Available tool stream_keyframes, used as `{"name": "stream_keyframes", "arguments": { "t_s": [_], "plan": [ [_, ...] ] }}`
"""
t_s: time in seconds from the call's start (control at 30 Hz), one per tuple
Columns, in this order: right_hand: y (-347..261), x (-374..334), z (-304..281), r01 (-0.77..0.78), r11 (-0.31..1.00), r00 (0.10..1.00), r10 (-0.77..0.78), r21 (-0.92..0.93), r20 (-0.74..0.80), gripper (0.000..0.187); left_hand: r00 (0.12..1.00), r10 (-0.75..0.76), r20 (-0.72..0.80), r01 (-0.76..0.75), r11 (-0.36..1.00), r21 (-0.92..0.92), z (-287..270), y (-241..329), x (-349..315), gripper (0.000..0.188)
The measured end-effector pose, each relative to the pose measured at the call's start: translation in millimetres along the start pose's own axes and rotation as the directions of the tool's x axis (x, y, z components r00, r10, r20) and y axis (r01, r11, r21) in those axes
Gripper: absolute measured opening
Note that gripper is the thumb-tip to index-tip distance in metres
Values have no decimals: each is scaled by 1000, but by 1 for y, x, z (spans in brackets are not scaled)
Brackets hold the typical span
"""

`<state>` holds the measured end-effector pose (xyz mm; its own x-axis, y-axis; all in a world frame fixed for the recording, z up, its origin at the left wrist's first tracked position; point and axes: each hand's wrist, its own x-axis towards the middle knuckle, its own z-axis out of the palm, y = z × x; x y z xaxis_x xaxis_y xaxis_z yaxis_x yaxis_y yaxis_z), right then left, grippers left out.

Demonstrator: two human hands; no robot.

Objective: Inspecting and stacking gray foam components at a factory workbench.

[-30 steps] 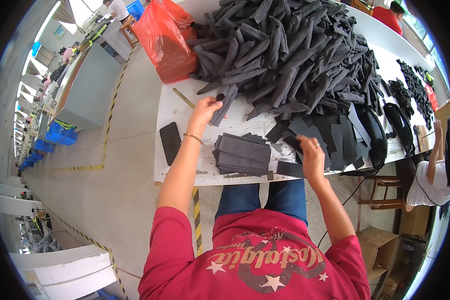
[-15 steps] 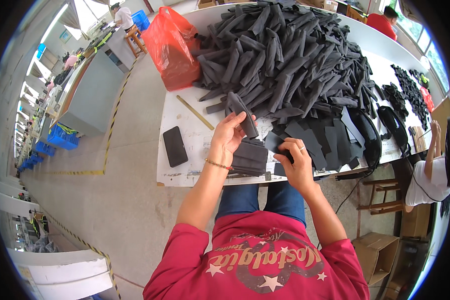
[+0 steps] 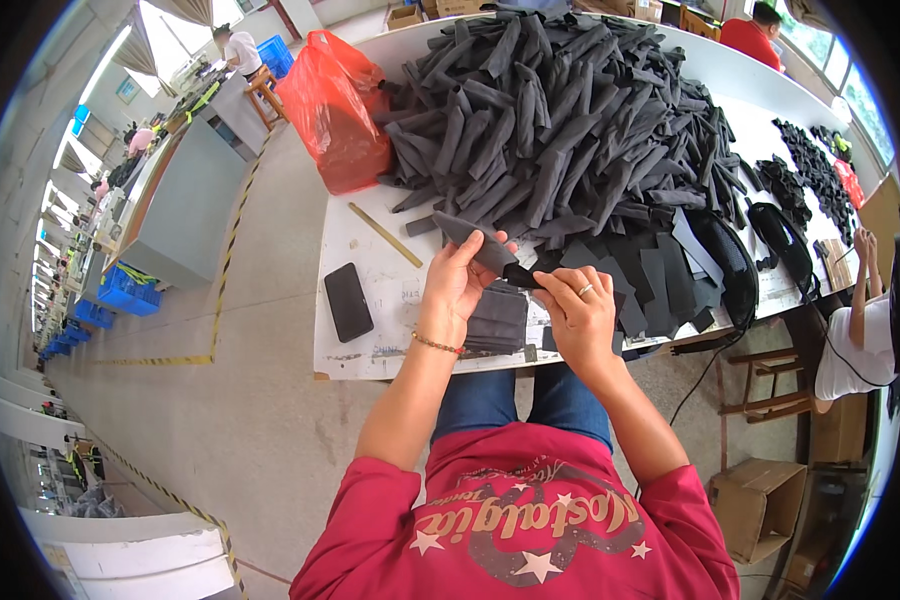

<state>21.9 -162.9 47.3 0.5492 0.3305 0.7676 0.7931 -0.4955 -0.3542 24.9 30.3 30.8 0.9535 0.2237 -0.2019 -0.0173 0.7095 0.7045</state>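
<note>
My left hand (image 3: 456, 282) is closed round a dark grey fabric sleeve (image 3: 467, 240), its thumb on top and its fingers beneath. With thumb and fingertips my right hand (image 3: 582, 318) pinches a small black flat piece (image 3: 520, 277), which meets the sleeve's near right end. Whether the piece is inside the sleeve I cannot tell. Just below both hands lies a stack of flat dark fabric pieces (image 3: 497, 322) at the table's front edge. Loose black flat panels (image 3: 653, 292) are spread to the right of my right hand.
A large heap of dark fabric sleeves (image 3: 560, 130) covers the table's back, beside a red plastic bag (image 3: 335, 120). A phone (image 3: 349, 303) and a yellowish strip (image 3: 385, 235) lie left on the white table (image 3: 398, 335). Black mesh items (image 3: 727, 270) stand right, near another person's arms (image 3: 860, 285).
My right hand has brought the black flat piece up and left to the sleeve's end. The sleeve in my left hand has tipped from steep to a flatter slant.
</note>
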Motion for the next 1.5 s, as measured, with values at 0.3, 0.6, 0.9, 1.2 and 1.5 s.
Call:
{"name": "stream_keyframes", "arguments": {
  "t_s": [0.3,0.6,0.9,1.2,1.5],
  "plan": [
    [-1,7,0,95,982,991,-108,-163,-78,31,999,42,16,-42,999,11,14,-4,-23,25],
    [-24,6,17,-19,979,998,6,205,60,62,946,208,247,-198,978,-68,33,-9,-43,28],
    [-17,-1,12,-43,949,967,-39,312,253,40,940,223,258,-223,974,-33,25,-34,-46,25],
    [-4,-4,11,16,961,946,-104,277,308,31,959,245,142,-210,951,-225,28,-32,-47,27],
    [-5,-8,8,-52,955,926,-63,291,373,25,987,151,58,-132,960,-246,14,-34,-46,31]
  ]
}}
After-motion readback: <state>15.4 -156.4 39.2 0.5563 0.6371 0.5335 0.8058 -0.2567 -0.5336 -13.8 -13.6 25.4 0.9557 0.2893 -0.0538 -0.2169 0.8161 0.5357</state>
